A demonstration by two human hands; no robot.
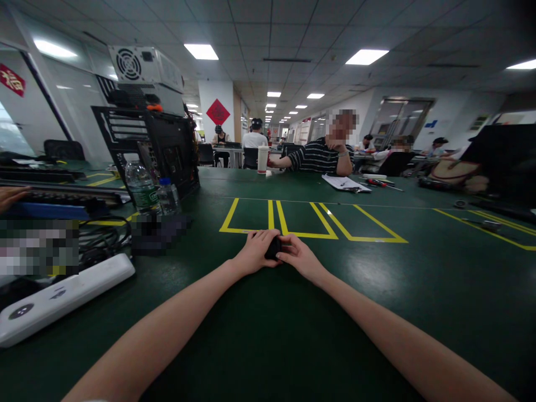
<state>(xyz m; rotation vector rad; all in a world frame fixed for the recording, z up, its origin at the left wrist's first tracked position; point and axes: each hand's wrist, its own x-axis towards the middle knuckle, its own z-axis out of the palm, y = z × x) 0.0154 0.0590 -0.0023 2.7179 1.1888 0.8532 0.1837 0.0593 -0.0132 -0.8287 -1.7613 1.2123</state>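
A small black rounded object (273, 249) is held between my two hands, low over the dark green table (268, 335). My left hand (256, 250) wraps round its left side, fingers over the top. From the right, my right hand (296, 254) grips it with thumb and fingertips. Most of the object is covered by my fingers, and its exact kind cannot be made out. Just beyond my hands lie yellow tape outlines (307, 234) on the tabletop.
To the left stand a black computer case (167, 145), water bottles (141, 187), cables and a white power strip (67, 298). Across the table a person in a striped shirt (318, 156) sits by a white cup (262, 159). A clipboard (345, 183) and screwdrivers (379, 183) lie at the far right.
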